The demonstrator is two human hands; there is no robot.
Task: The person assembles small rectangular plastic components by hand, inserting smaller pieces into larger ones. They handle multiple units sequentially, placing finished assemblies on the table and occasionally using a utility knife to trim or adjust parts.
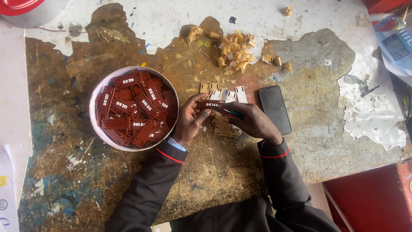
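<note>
While hands [223,118] hold a dark-red tag [209,104], matching tags fill the round tub [95,96]

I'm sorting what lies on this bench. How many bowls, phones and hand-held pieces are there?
White bowl of dark red tags: 1
Black phone: 1
Dark red tag held by the left hand: 1
Teal-handled tool held by the right hand: 1
Total: 4
</note>
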